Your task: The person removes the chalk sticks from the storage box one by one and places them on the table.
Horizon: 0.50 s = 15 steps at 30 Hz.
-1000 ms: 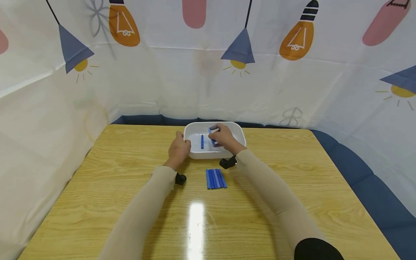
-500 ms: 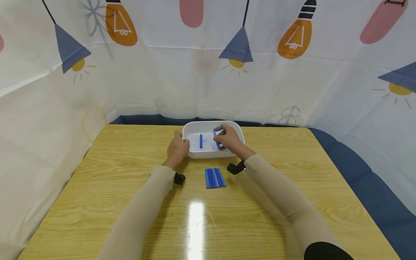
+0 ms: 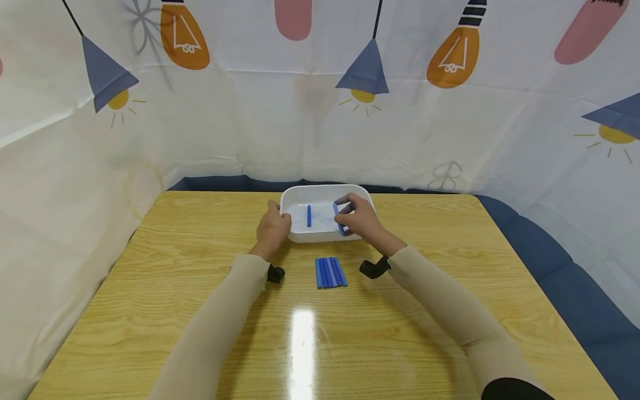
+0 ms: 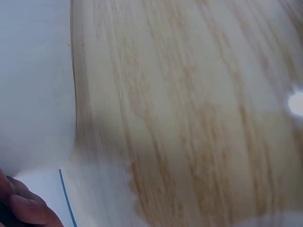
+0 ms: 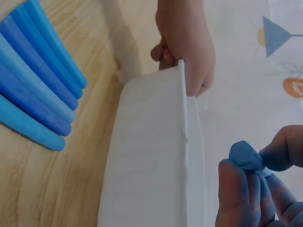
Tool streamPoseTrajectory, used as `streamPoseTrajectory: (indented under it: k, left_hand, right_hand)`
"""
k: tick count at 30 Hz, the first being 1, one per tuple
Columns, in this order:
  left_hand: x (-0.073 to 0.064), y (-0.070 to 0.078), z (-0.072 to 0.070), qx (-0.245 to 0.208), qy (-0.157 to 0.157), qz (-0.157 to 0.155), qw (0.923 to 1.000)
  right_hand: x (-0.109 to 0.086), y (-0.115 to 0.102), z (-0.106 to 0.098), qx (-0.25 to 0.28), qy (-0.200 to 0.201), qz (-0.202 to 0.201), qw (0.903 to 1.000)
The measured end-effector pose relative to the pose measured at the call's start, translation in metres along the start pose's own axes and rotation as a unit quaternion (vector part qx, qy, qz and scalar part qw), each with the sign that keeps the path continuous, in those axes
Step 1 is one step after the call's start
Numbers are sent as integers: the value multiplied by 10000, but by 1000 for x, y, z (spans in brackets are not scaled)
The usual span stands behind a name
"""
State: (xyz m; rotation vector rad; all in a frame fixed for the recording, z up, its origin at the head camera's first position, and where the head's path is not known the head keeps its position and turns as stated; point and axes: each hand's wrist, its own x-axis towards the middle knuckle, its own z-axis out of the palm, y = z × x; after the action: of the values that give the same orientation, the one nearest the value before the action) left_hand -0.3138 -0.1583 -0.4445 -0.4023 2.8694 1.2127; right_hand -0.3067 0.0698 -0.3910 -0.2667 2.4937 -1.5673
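Observation:
A white plastic tray (image 3: pixel 310 238) stands near the table's far edge. My left hand (image 3: pixel 273 226) grips its left rim, with the thumb on the near side. Over the tray's right half, my right hand (image 3: pixel 364 219) pinches a blue chalk stick (image 3: pixel 337 211) between thumb and fingers. The right wrist view shows the held chalk's end (image 5: pixel 243 154) and fingers smudged blue. Another blue chalk stick (image 3: pixel 309 216) lies on the tray floor, left of the middle. In front of the tray, several blue chalk sticks (image 3: pixel 330 273) lie side by side on the table.
The wooden table (image 3: pixel 200 278) carries a bright light reflection in front of the chalk row. Behind it hangs a white curtain (image 3: pixel 280 128) printed with lamps and bulbs. Dark blue padding (image 3: pixel 540 250) runs along the table's right edge.
My right hand has moved rightward and slightly toward me over the tray, still holding the chalk stick. My left hand keeps its grip on the rim. The view has shifted slightly.

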Motion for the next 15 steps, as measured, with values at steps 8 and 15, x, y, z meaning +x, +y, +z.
streamPoseTrajectory:
  k: [8, 15]
  left_hand:
    - [-1, 0, 2, 23, 54, -13, 10000]
    - [0, -1, 1, 1, 90, 1, 10000]
  right_hand:
    - [-23, 6, -3, -103, -18, -283, 9995]
    - [-40, 14, -1, -183, -249, -404, 9987]
